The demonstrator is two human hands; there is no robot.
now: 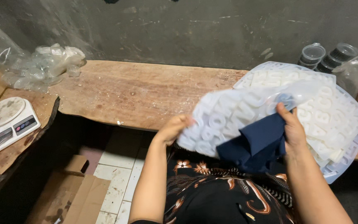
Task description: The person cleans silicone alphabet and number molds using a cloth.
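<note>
Translucent silicone fills both my hands: a floppy mould point(228, 120) with raised letter shapes, held up over my lap at about 3 o'clock from frame centre. My left hand point(175, 127) has its grip clenched on the mould's left edge, fingers curled under it. My right hand point(291, 128) pinches the mould's right part together with a navy cloth point(257, 145), thumb on top; the cloth hangs down below the mould toward my patterned shirt point(220, 191).

Just behind the held mould, at 2 to 3 o'clock, a stack of similar moulds point(332, 124) lies on the wooden bench point(137, 91), overhanging its front edge. At 1 o'clock, near the wall, stand small lidded tubs point(313, 54) and a clear bag point(353, 70) beside them. At 10 o'clock a bag of small plastic cups point(42, 66) rests on the bench. At 9 o'clock sits a white scale point(9, 120). Cardboard point(75, 195) lies on the tiled floor point(121, 166) at 7 o'clock.
</note>
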